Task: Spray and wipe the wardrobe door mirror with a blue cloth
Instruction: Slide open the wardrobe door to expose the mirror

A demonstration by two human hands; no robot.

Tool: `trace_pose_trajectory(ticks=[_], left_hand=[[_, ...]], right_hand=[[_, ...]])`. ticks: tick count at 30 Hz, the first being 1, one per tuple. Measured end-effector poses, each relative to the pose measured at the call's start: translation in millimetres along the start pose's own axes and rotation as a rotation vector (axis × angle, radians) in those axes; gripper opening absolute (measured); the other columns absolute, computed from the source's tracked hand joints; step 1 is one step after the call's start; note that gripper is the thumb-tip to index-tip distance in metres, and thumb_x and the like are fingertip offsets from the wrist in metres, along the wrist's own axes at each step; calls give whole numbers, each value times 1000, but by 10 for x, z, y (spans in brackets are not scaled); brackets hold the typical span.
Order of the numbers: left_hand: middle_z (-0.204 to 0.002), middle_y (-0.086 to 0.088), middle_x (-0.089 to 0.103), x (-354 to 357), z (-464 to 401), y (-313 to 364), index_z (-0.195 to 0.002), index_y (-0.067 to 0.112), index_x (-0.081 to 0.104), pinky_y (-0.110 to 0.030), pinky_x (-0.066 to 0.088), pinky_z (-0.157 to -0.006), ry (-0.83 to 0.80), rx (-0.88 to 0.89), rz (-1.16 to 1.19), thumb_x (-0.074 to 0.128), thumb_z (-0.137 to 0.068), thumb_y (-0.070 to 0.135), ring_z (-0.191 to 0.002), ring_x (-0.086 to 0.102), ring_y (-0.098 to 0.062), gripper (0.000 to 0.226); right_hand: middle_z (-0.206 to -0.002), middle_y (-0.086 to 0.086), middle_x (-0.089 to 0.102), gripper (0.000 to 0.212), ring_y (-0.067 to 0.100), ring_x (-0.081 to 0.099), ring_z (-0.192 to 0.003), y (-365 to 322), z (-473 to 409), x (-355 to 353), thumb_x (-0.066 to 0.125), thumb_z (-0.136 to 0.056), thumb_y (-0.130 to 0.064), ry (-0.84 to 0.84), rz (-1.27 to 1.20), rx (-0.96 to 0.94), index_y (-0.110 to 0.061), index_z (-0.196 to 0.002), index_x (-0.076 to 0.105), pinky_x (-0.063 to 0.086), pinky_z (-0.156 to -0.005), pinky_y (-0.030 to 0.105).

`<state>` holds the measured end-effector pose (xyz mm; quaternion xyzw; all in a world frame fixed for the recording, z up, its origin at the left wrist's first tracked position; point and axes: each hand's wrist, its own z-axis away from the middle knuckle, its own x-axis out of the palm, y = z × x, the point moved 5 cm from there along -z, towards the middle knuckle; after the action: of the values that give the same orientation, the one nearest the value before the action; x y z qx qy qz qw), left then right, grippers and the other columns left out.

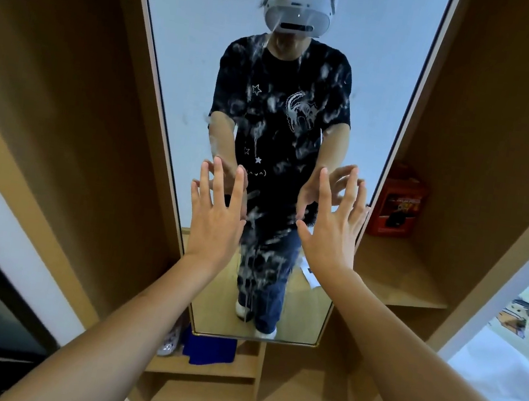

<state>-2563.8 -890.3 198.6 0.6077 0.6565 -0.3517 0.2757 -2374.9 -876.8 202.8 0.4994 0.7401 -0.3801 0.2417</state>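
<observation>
Head view: both hands raised and spread before a foam-streaked wardrobe mirror (186, 65).

Narrow mirror framed by a pale left edge and dark right edge, bottom rim ending above a low shelf (200, 372); brown wardrobe panels close on either side, open air between the two forearms. Left hand (217, 214) with fingers straight and fanned, holding nothing, near the glass at its lower left; right hand (331, 229) likewise splayed, empty, near the right edge; contact with the glass not discernible. White spray streaks running down the middle between them. Blue cloth (209, 349) folded on the shelf under the mirror, well below both hands, beside a pale patterned object. Orange box (399, 203) on the right-hand shelf; white bedding (502, 376) at far right.
</observation>
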Motion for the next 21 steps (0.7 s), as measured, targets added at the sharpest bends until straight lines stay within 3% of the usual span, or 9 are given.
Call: trace_pose_trajectory(ticks=[12, 21], left_hand=[[-155, -32, -4, 145, -122, -31, -152, 8, -3, -57, 16, -116, -4, -15, -7, 57, -91, 46, -143, -1, -49, 94], [-156, -28, -1, 59, -99, -38, -153, 12, 4, -55, 20, -116, -11, -24, 65, 63, -89, 39, -145, 2, -45, 91]], right_hand=[[-157, 11, -16, 105, 43, -7, -146, 7, -135, 173, 73, -83, -30, 47, 37, -9, -33, -152, -5, 15, -114, 67], [-159, 16, -16, 104, 41, -9, -147, -13, -114, 125, 72, -84, -28, 27, 13, 5, -33, -153, -6, 12, -116, 64]])
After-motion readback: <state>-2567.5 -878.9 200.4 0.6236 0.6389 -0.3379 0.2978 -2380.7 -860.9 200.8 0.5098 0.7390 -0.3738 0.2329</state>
